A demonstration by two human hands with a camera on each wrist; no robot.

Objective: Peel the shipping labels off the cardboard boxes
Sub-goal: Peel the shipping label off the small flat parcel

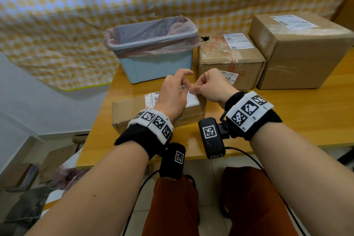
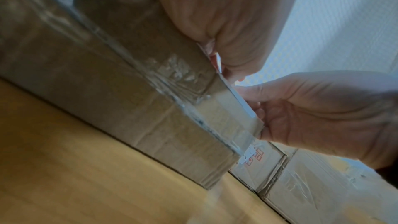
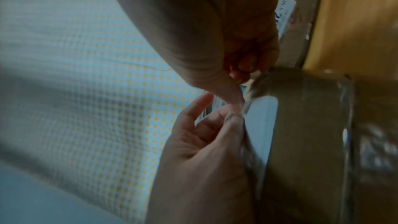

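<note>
A flat cardboard box [image 1: 134,115] lies at the table's front left, with a white shipping label [image 1: 192,101] on top. Both hands meet over the label's far right corner. My left hand [image 1: 182,87] pinches the lifted edge between thumb and fingers, its index finger raised. My right hand [image 1: 197,87] is curled, fingertips pinching the same corner. In the right wrist view the label [image 3: 260,125] stands partly off the box [image 3: 312,125], with the left hand [image 3: 232,117] below the right hand [image 3: 237,81]. The left wrist view shows the label's edge [image 2: 243,101] between both hands.
A pale blue bin [image 1: 153,63] with a pink liner stands behind the flat box. To its right sit a medium box [image 1: 229,63] with a top label [image 1: 237,41] and a large box [image 1: 298,53] with its own label [image 1: 293,22]. The wooden table [image 1: 297,120] has bare surface on the right.
</note>
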